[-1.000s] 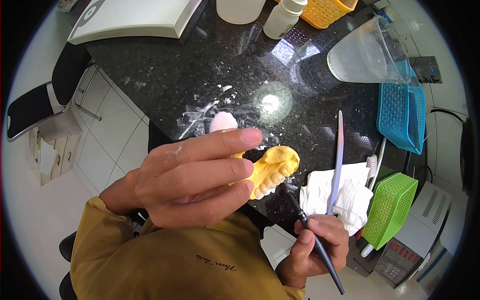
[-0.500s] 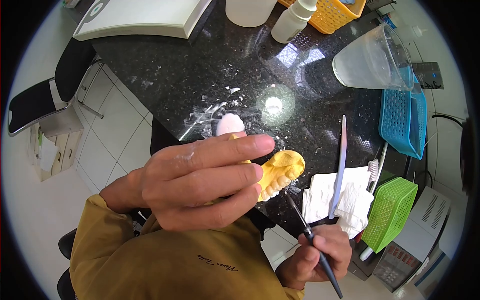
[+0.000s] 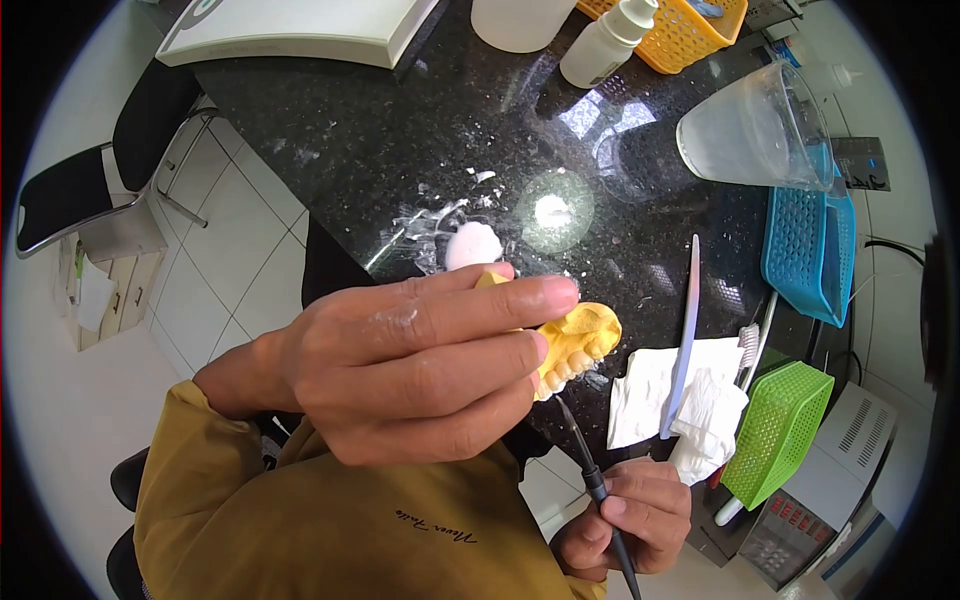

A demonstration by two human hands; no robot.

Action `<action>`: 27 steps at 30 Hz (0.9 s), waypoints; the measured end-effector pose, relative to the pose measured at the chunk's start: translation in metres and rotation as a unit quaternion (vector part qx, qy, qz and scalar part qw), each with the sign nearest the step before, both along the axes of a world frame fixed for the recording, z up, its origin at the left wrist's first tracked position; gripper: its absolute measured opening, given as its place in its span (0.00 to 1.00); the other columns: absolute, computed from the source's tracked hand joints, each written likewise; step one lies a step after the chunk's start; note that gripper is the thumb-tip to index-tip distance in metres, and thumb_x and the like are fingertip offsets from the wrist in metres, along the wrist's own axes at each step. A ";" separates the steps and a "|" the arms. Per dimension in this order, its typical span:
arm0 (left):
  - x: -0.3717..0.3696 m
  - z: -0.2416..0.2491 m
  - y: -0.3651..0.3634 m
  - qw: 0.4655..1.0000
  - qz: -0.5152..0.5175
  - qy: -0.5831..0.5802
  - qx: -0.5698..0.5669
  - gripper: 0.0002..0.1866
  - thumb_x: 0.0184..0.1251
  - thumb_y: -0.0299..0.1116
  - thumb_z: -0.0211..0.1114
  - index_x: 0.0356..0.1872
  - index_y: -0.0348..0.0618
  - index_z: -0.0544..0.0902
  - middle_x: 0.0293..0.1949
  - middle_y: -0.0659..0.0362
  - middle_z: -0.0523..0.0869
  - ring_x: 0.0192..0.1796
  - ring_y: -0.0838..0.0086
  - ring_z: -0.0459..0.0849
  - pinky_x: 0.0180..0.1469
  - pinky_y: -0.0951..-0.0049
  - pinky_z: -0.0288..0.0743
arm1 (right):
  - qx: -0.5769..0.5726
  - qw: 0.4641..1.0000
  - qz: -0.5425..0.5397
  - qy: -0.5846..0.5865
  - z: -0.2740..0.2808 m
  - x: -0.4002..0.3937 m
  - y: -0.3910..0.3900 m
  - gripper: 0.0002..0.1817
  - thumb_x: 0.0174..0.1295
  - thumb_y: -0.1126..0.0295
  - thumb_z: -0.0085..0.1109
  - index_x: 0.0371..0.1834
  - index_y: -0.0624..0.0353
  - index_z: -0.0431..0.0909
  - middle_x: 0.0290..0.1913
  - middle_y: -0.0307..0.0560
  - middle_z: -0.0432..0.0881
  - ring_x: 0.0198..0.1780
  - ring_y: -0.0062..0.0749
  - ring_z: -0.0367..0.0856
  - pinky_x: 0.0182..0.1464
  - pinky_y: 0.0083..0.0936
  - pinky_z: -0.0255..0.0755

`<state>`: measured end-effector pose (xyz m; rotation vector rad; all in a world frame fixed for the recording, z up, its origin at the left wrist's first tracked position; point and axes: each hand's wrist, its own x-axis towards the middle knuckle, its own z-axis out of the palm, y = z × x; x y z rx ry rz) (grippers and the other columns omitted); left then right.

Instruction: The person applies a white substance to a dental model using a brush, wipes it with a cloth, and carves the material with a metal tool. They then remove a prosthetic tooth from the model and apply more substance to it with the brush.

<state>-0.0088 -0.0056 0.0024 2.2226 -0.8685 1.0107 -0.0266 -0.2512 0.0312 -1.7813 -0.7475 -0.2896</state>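
My left hand is closed around a yellow dental model, its fingers covering much of it. A row of pale teeth shows along the model's near edge. In my right hand is a slim fine-tipped brush with a black handle, pinched between thumb and fingers. Its dark tip points up at the teeth, very close to the model's lower edge; whether it touches cannot be made out. Just beyond my left fingers lies a round pinkish-white lump on the dark countertop, amid white powder and scraps.
A long pale-purple strip-like tool lies across white tissues on the right. Behind are a toothbrush, a green basket, a blue basket and a clear plastic cup. A white bottle stands at the back.
The view has shifted slightly. My left hand and the model sit a little further right. The brush tip has moved left and slightly down along the teeth, and its handle stands steeper.
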 end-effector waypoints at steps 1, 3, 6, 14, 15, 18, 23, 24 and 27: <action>-0.001 0.000 0.001 1.000 -0.001 -0.001 0.003 0.06 0.55 0.19 0.70 0.31 0.42 0.83 0.42 0.57 0.79 0.50 0.62 0.85 0.50 0.71 0.88 | -0.009 1.000 0.007 0.005 0.001 0.000 0.000 0.15 0.43 0.77 0.73 0.35 0.63 0.79 0.28 0.47 0.80 0.25 0.31 0.82 0.24 0.20 0.77; -0.001 0.000 0.001 1.000 -0.003 -0.002 0.006 0.06 0.55 0.19 0.70 0.31 0.42 0.83 0.42 0.57 0.79 0.50 0.62 0.85 0.50 0.71 0.88 | -0.016 1.000 0.009 0.008 0.002 0.000 0.000 0.15 0.43 0.77 0.73 0.35 0.63 0.79 0.28 0.46 0.80 0.25 0.31 0.82 0.24 0.20 0.77; -0.001 0.000 0.001 1.000 -0.002 0.001 0.003 0.07 0.55 0.20 0.70 0.32 0.43 0.83 0.42 0.57 0.78 0.50 0.62 0.85 0.50 0.71 0.88 | -0.024 1.000 0.011 0.009 0.002 0.000 0.000 0.15 0.43 0.77 0.74 0.35 0.63 0.79 0.28 0.46 0.80 0.25 0.31 0.82 0.24 0.20 0.78; 0.000 0.001 0.002 1.000 -0.003 -0.001 0.006 0.05 0.57 0.21 0.69 0.31 0.43 0.83 0.42 0.57 0.78 0.50 0.63 0.85 0.50 0.71 0.88 | -0.015 1.000 0.001 0.001 0.000 0.000 0.002 0.15 0.44 0.76 0.74 0.35 0.63 0.79 0.28 0.45 0.80 0.24 0.30 0.81 0.24 0.19 0.77; 0.000 0.001 0.002 1.000 -0.003 -0.001 0.007 0.05 0.57 0.21 0.69 0.31 0.43 0.83 0.42 0.57 0.78 0.50 0.63 0.85 0.50 0.71 0.88 | -0.018 1.000 0.002 0.003 0.001 0.000 0.002 0.15 0.44 0.76 0.74 0.35 0.62 0.79 0.28 0.45 0.79 0.24 0.30 0.81 0.24 0.19 0.76; -0.001 0.001 0.002 1.000 -0.002 -0.003 0.010 0.05 0.57 0.21 0.69 0.31 0.43 0.83 0.42 0.57 0.78 0.50 0.63 0.85 0.50 0.71 0.88 | -0.021 1.000 0.001 0.003 0.000 0.000 0.002 0.15 0.44 0.76 0.74 0.35 0.62 0.79 0.28 0.45 0.79 0.24 0.30 0.81 0.24 0.19 0.76; -0.002 0.001 0.002 1.000 -0.001 0.007 0.009 0.06 0.55 0.20 0.70 0.31 0.44 0.83 0.42 0.58 0.78 0.50 0.63 0.85 0.51 0.71 0.88 | -0.016 1.000 -0.004 0.000 0.000 -0.001 0.002 0.15 0.43 0.77 0.73 0.35 0.62 0.79 0.27 0.45 0.79 0.24 0.30 0.81 0.23 0.19 0.76; -0.002 0.001 0.002 1.000 -0.001 0.007 0.008 0.06 0.55 0.20 0.70 0.31 0.44 0.83 0.42 0.58 0.78 0.50 0.63 0.85 0.51 0.71 0.88 | -0.015 1.000 -0.006 0.001 0.000 -0.001 0.002 0.15 0.43 0.77 0.73 0.35 0.62 0.79 0.27 0.45 0.79 0.23 0.30 0.81 0.23 0.19 0.75; -0.002 0.001 0.002 1.000 -0.001 0.008 0.006 0.07 0.54 0.20 0.71 0.31 0.43 0.83 0.43 0.57 0.78 0.51 0.63 0.84 0.52 0.70 0.88 | -0.013 1.000 -0.011 0.003 0.000 -0.001 0.003 0.14 0.43 0.76 0.73 0.34 0.62 0.79 0.27 0.45 0.79 0.23 0.30 0.80 0.22 0.19 0.75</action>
